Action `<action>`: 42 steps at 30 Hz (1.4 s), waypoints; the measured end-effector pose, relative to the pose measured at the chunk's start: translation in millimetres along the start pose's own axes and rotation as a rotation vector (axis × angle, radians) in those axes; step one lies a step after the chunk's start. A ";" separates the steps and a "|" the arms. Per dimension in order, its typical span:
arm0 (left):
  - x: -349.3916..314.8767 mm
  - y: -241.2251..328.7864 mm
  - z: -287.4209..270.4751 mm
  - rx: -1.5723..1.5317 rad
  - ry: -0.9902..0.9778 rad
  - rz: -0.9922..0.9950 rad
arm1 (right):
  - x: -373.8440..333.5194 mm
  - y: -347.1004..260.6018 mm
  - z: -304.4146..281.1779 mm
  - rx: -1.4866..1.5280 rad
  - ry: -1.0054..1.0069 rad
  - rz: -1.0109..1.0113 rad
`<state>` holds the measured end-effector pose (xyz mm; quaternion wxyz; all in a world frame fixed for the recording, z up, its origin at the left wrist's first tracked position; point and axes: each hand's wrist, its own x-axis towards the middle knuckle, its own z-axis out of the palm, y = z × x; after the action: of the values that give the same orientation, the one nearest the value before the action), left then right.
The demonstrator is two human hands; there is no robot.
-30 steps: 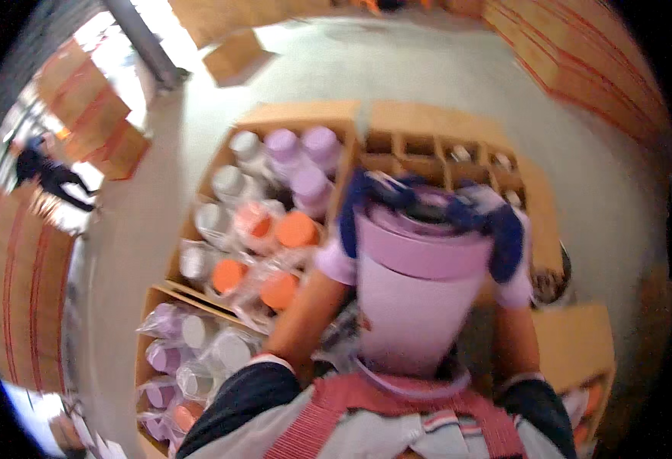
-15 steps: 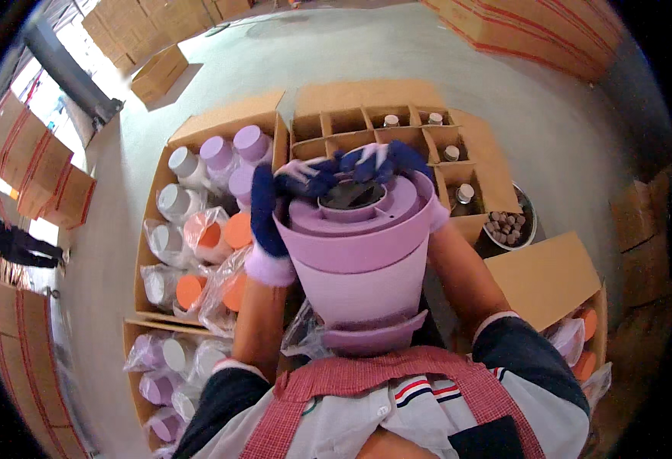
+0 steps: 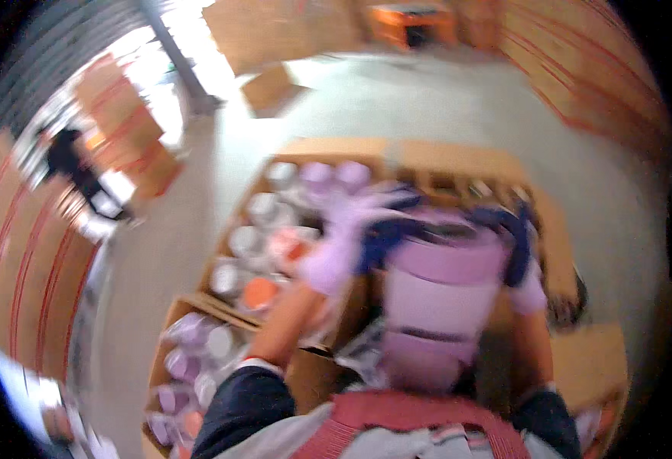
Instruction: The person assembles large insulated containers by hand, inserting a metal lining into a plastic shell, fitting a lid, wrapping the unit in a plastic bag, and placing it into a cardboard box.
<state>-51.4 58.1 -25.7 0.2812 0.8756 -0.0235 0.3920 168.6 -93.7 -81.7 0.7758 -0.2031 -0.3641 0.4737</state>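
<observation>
A large lilac plastic vessel [image 3: 447,294], round with a stepped body, stands upright just in front of my chest. Its top, with a dark round middle [image 3: 452,229], is smeared by motion. My left hand [image 3: 347,237], in a lilac and navy glove, is at the vessel's upper left with its fingers stretched out and apart. I cannot tell whether its fingertips touch the vessel. On the other side, my right hand [image 3: 521,249], gloved alike, is curled over the upper right rim. Left of the vessel, an open carton [image 3: 252,199] holds several grey, lilac and orange-topped containers, some in clear plastic.
Behind the vessel is a divided carton [image 3: 458,157]. A second open carton [image 3: 169,315] with wrapped containers sits at near left; another carton flap [image 3: 592,367] lies at near right. Stacked cartons [image 3: 34,260] line the left, where a person [image 3: 76,168] stands. An orange object [image 3: 414,27] is far back.
My view has swung, shifting the scene rightward and blurring it. My left hand has come away from around the vessel's rim and its fingers have straightened. The right hand stays at the rim.
</observation>
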 end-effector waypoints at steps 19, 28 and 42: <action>-13.0 4.0 38.1 -0.422 0.048 -0.394 | -19.1 -17.3 28.5 -0.588 0.097 -0.121; 46.0 76.0 48.3 0.118 -0.030 -0.087 | 19.1 -1.1 -2.0 0.046 0.255 -0.032; -3.6 4.2 28.2 0.071 0.137 -0.225 | -17.5 -17.7 48.6 -0.922 0.074 -0.241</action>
<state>-36.0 39.5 -41.3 0.2930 0.8535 0.1080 0.4172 137.2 -118.8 -44.9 0.6666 -0.4993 -0.5293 0.1619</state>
